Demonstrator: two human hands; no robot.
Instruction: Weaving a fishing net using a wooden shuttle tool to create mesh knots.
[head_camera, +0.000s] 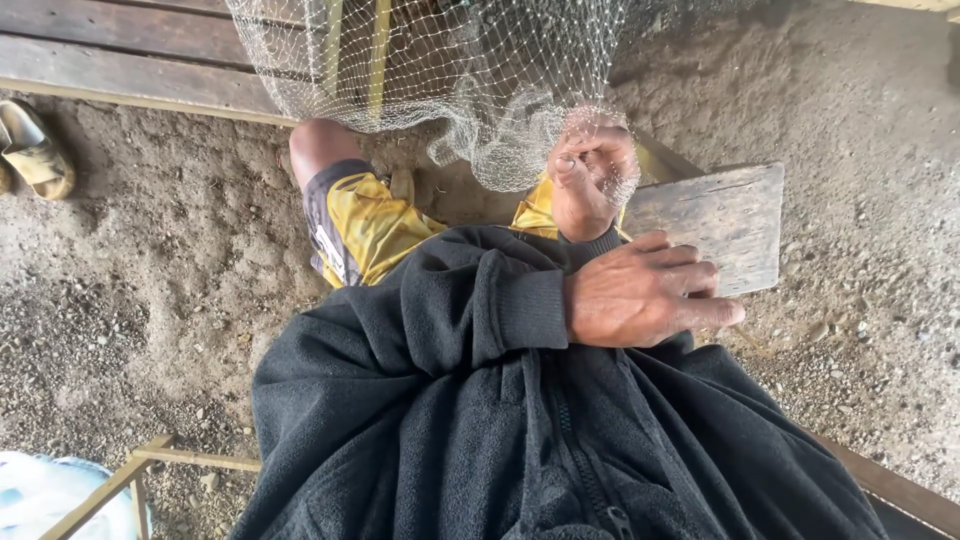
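i see the right hand (592, 178) raised and clenched around a gathered bunch of the fishing net (440, 70), with fine mesh draped over its knuckles. the net hangs from the top of the view, spreading across the wooden planks (130, 45) behind it. the left hand (650, 295) lies flat and released across my black fleece jacket (520, 420), fingers reaching toward a weathered wooden board (715, 225) just beside it. yellow shorts (375, 225) show under the net's lower edge. a worn sandal (35, 150) sits well apart on the gravelly ground (150, 270).
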